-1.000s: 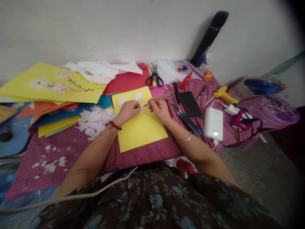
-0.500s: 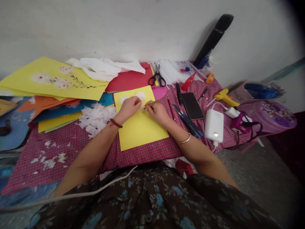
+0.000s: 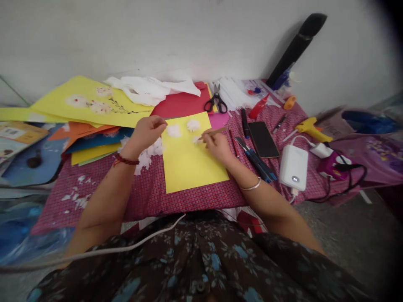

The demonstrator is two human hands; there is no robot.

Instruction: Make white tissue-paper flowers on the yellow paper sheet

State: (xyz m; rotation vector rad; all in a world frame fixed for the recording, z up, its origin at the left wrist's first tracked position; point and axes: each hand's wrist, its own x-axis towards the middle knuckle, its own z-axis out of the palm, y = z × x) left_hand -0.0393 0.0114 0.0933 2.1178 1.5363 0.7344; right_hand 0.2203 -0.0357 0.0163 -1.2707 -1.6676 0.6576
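Observation:
A yellow paper sheet [image 3: 195, 172] lies on the checked cloth in front of me, with white tufts of paper [image 3: 193, 125] on its upper part. My right hand [image 3: 217, 147] rests over the sheet's right side, its fingers closed round a thin brown stick [image 3: 218, 131]; the stick's lower end is by a small white tuft [image 3: 197, 139]. Above the sheet's left edge is my left hand [image 3: 147, 133], thumb and fingers pinched together; whatever may be between them is too small to make out. Just below that hand is a heap of white paper scraps [image 3: 146, 160], partly covered by it.
Black scissors [image 3: 215, 100] lie on red paper behind the sheet. To the right are a red bottle [image 3: 259, 106], a phone [image 3: 263, 139], blue-handled cutters [image 3: 256, 161], a power bank [image 3: 294, 167] and a yellow glue gun [image 3: 313, 129]. A decorated yellow sheet [image 3: 63, 93] is at the left.
My left hand has moved left, away from the white tufts, toward the scrap heap. The right hand keeps the stick near the same tuft. The whole view has shifted slightly.

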